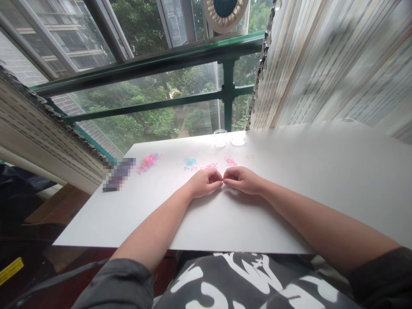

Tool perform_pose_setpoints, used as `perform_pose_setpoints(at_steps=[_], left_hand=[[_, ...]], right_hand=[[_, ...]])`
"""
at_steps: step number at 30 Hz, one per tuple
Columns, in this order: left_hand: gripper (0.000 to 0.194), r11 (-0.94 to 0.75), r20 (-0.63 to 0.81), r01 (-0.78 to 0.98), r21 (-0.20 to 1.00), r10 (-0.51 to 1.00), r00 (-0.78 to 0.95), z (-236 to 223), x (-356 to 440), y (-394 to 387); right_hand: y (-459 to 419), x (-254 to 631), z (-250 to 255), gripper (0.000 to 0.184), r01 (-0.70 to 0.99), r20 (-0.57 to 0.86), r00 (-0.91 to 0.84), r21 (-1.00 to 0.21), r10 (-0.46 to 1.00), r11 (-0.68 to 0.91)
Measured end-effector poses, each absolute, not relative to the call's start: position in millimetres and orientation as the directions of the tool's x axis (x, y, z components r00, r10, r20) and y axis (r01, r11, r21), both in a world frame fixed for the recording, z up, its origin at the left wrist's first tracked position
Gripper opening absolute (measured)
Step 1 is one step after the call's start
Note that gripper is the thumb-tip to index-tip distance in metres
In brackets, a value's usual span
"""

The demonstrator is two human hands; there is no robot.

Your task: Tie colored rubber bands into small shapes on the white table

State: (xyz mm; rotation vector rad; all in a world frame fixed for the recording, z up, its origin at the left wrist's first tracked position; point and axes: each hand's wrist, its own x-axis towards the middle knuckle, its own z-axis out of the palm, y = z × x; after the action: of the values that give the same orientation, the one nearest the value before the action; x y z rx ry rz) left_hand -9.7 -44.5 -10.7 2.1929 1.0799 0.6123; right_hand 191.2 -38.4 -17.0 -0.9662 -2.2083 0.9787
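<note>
My left hand (206, 182) and my right hand (243, 180) meet over the white table (144, 219), fingers curled and fingertips pinched together. Whatever is between the fingertips is too small to make out. Just beyond the hands lie small piles of thin, coloured loops like little rubber bands: a blue pile (190, 162), a pink-purple pile (210, 166) partly behind my left hand, and a pink-red pile (230, 161) behind my right hand. A faint yellowish pile (250, 157) is further right. To the left is a larger mixed pile (149, 162), mostly pink and orange.
A clear round container (220, 138) and a shallow clear dish or lid (238, 140) stand at the table's far edge. A blurred-out dark object (119, 175) lies at the left edge. Curtains hang on both sides, with a green window railing (154, 68) behind.
</note>
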Motion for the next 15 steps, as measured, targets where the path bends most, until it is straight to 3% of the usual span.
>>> perform_pose_setpoints(at_steps=[15], left_hand=[[0.019,-0.478,0.115,0.547,0.687,0.815,0.568,-8.9,-9.0,-44.7]], right_hand=[[-38.2,191.5,-17.2,0.016,0.379,0.199,-0.597,-0.784,0.777,0.492]])
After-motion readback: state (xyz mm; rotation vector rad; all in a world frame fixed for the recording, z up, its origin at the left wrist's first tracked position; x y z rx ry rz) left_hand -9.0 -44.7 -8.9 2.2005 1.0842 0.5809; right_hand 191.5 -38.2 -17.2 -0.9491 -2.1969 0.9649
